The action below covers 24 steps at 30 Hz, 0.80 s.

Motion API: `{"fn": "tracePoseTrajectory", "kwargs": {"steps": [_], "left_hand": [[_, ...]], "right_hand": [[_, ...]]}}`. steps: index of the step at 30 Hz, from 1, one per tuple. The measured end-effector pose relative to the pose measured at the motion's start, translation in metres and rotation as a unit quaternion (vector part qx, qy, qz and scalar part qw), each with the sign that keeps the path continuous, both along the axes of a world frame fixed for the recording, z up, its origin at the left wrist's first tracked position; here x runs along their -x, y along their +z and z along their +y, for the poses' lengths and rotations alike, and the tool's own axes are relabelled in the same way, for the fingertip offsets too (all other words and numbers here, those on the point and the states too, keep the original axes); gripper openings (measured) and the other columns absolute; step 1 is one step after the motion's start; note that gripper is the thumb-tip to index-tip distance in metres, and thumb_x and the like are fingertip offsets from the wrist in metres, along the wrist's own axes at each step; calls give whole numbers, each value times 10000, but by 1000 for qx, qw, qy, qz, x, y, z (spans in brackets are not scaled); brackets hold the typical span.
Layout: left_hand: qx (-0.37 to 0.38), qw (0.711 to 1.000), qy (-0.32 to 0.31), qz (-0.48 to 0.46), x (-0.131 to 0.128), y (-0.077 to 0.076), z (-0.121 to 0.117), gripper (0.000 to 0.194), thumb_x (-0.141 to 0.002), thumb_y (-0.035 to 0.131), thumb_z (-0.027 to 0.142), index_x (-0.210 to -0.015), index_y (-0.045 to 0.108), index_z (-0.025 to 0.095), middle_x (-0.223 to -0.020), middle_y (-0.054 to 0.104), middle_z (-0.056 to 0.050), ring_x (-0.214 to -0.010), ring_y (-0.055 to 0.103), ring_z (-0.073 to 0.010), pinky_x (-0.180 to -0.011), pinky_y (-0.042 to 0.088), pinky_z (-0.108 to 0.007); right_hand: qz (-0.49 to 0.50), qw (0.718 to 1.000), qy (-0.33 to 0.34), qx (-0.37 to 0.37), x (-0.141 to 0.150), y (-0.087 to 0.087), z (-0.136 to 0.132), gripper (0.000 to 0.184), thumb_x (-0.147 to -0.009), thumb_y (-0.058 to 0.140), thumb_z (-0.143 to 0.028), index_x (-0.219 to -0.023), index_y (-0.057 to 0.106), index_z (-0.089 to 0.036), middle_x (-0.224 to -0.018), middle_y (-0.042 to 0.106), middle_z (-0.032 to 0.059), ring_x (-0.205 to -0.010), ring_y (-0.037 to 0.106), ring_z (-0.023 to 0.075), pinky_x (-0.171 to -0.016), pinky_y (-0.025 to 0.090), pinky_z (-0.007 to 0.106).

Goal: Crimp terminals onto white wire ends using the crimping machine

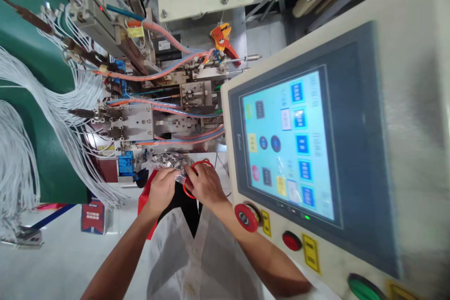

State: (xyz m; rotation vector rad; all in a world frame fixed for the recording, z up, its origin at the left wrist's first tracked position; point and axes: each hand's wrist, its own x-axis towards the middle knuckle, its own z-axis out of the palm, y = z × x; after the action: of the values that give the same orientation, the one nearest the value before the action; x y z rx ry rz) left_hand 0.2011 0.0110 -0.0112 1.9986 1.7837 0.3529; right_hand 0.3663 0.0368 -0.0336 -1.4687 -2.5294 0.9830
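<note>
A clear plastic bag (171,160) of small silvery metal pieces lies at the machine's front edge, just ahead of my hands. My left hand (162,191) pinches the near edge of this bag, its fingers closed. Beside it, my right hand (205,184) is closed round scissors (187,192) with red loop handles; the blades are mostly hidden by my fingers and the bag. Both hands are close together in front of my chest.
A control panel with a lit touchscreen (288,140) and a red emergency button (247,217) stands close by my right arm. Bundles of white wires (52,103) hang at the left over a green surface. An orange cutter tool (225,41) lies further back on the machine.
</note>
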Motion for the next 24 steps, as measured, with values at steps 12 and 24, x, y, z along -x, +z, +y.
{"fn": "tracePoseTrajectory", "kwargs": {"steps": [12,24], "left_hand": [[-4,998,-28,-49,-17,-5,9,252,-876,401,145,-893,650,179,-818,638,-34,-775,606,-136,-745,516,-252],[9,995,37,-89,-9,-15,-17,201,-858,448,117,-873,636,188,-837,642,-23,-792,609,-125,-761,514,-260]], "right_hand": [[-63,994,8,85,8,-3,6,414,-879,365,-171,-1284,439,-135,-856,639,114,-714,599,210,-556,426,286],[-61,996,27,55,-14,5,19,371,-845,418,-192,-1197,538,-193,-987,578,147,-908,501,263,-819,330,391]]}}
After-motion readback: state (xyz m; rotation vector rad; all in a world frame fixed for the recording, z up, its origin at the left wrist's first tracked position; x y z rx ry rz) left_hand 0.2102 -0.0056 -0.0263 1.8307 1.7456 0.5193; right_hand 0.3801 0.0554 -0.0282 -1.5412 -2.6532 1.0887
